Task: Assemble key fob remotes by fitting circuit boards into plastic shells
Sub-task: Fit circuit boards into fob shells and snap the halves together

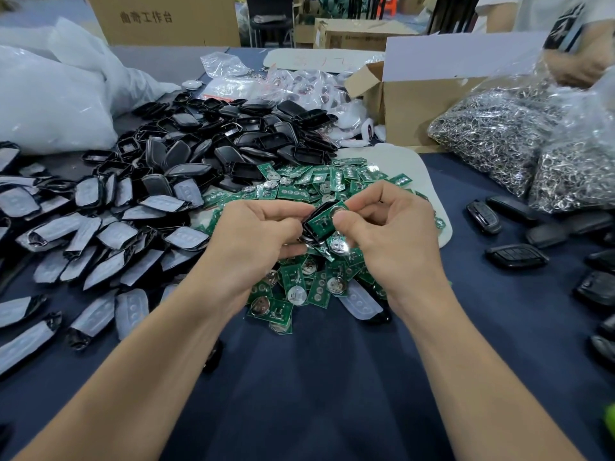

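Two bare forearms reach in from five and seven o'clock over the dark blue table cover [316, 377] and meet just above the middle of the view. The left hand [256, 237] has its fingers curled round a black shell half [310, 235], gripping it from the nine o'clock side. The right hand [392, 234] pinches a green circuit board [321, 222] between thumb and forefinger at the end that carries the round silver cell. The board lies tilted on the open face of the shell and touches it; whether it is fully seated cannot be told.

Directly beneath both hands, running from twelve down to six o'clock, is a heap of loose circuit boards [299, 287], many with their cells facing up. Part of the heap rests on a white sheet [409, 168]. At eleven o'clock a mound of empty black shells [233, 138] is piled against the boards. At nine o'clock lie shells fitted with pale grey button pads [100, 227], overlapping one another. At three o'clock closed black fobs [515, 256] are spread apart on the cover. Clear bags of metal rings [499, 134] sit at two o'clock, with an open cardboard box [409, 104] just beside them at one o'clock. A large white plastic bag [50, 94] fills the ten o'clock corner. Another person's hand [575, 66] touches the bags at the far two o'clock edge.
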A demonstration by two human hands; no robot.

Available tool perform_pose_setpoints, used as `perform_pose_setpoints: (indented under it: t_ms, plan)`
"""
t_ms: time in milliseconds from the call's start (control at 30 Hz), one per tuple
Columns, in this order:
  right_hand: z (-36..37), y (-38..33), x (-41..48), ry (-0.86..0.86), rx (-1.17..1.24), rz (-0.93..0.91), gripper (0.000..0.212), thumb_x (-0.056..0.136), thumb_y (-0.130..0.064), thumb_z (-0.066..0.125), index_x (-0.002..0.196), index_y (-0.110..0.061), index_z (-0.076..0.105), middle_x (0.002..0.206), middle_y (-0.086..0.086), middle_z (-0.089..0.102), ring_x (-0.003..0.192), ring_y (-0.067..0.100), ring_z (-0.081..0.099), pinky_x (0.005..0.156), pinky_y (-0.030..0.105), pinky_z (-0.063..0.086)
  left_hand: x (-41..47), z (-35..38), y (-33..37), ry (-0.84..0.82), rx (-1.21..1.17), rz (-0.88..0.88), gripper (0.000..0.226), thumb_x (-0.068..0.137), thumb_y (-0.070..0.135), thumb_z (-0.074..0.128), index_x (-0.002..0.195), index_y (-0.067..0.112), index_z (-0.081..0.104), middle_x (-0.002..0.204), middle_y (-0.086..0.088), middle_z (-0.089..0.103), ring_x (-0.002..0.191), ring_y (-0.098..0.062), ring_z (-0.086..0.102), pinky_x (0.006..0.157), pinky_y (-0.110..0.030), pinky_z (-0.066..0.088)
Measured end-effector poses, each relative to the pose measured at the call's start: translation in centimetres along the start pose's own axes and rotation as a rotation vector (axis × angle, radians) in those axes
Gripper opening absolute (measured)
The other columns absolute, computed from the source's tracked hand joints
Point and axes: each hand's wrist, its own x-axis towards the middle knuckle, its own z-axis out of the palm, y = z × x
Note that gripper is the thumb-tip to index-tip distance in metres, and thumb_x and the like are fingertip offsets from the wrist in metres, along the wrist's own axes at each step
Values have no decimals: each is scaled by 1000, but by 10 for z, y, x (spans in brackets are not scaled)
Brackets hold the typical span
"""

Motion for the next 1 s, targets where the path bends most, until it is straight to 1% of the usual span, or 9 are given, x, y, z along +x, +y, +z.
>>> perform_pose_setpoints:
  t_ms: [233, 367, 467, 567, 633, 700, 833, 900, 1000]
  plan:
    - [-1, -1, -1, 15, -127, -16, 22, 81, -13, 83, 73, -24, 66, 62, -1, 71, 54, 15, 63, 57, 33, 51, -4, 2, 4, -12, -24, 5, 33, 92, -8, 64, 90, 18, 83, 86, -4, 81, 82, -12, 78, 69, -21, 61]
    - [-1, -2, -3, 60, -213, -40, 21, 80, -18, 85, 73, -25, 67, 68, -9, 73, 61, 10, 68, 60, 24, 55, -5, 3, 5, -5, -64, -2, 36, 91, -10, 63, 82, 18, 84, 77, -5, 79, 72, -9, 76, 68, -21, 61]
    - [-1, -2, -3, 83, -257, -48, 20, 78, -23, 86, 73, -27, 67, 68, -11, 72, 63, 7, 68, 59, 17, 51, -7, 4, 5, -28, -58, 21, 35, 90, -9, 63, 80, 18, 83, 60, 5, 71, 62, -5, 71, 69, -22, 62]
    - [-1, -3, -3, 66, -246, -39, 19, 78, -22, 85, 73, -26, 67, 67, -10, 71, 59, 6, 65, 56, 17, 49, -8, 3, 4, -65, -24, 51, 38, 86, -7, 72, 79, 28, 85, 76, 3, 79, 74, -6, 75, 70, -20, 60]
    - [-1, -5, -3, 31, -134, 17, 19, 79, -15, 84, 73, -22, 67, 63, -4, 69, 51, 7, 58, 53, 20, 47, -6, 0, 4, -59, -32, 31, 40, 86, -7, 74, 79, 30, 85, 84, -1, 81, 80, -10, 77, 71, -21, 61]
    - [-3, -9, -2, 27, 96, 130, 20, 83, -7, 80, 73, -17, 66, 62, 1, 67, 46, 8, 49, 50, 21, 41, -4, -1, 5, -54, -67, -24, 41, 89, -8, 71, 77, 28, 85, 88, -5, 81, 83, -15, 78, 70, -21, 61]
    - [-12, -13, 3, 9, 403, 293, 25, 90, -4, 71, 73, -18, 61, 55, 3, 56, 44, 12, 35, 44, 22, 25, -2, -3, 5, -26, -89, -93, 41, 91, -7, 69, 71, 25, 85, 88, -6, 81, 82, -17, 79, 65, -21, 61]
    - [-13, -14, 2, -43, 452, 302, 26, 91, -2, 68, 75, -19, 58, 55, 4, 58, 43, 13, 38, 42, 21, 25, -2, -4, 6, -14, -78, -97, 37, 90, -7, 70, 72, 21, 84, 87, -7, 81, 80, -17, 79, 63, -20, 60]
    - [-12, -15, -1, -116, 431, 267, 23, 90, 3, 68, 81, -16, 60, 65, 12, 70, 45, 16, 57, 40, 19, 36, -2, -3, 6, -11, -51, -83, 36, 90, -7, 70, 72, 21, 83, 85, -7, 81, 77, -15, 78, 63, -20, 60]
